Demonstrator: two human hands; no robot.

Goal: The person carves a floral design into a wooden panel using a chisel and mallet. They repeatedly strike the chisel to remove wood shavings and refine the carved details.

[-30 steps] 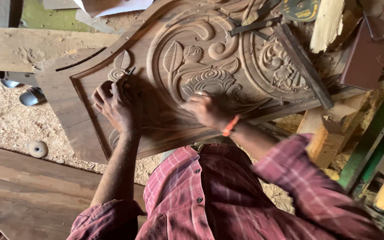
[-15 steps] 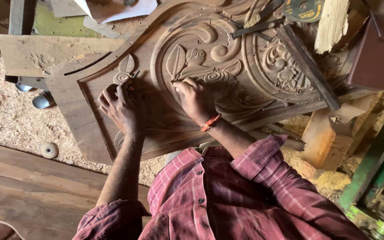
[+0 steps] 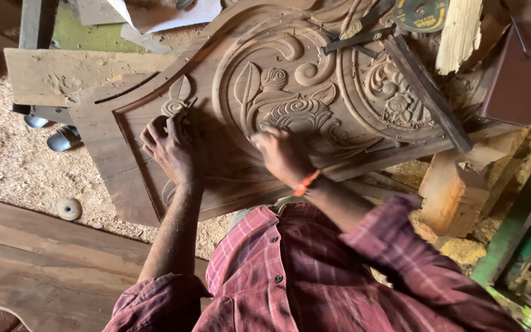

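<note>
A person's left hand (image 3: 170, 147) presses curled fingers on a carved wooden panel (image 3: 265, 110), while the blurred right hand (image 3: 284, 157), grip unclear, rests on its floral relief.

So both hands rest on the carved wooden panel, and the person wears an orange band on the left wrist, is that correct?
Not quite. The head view shows both the left hand and the right hand on the carved wooden panel, but the orange band is on the right wrist, not the left.

One carved wooden panel (image 3: 290, 104), two hands, one round grinding disc (image 3: 421, 13), one small white wheel (image 3: 68, 209).
</note>
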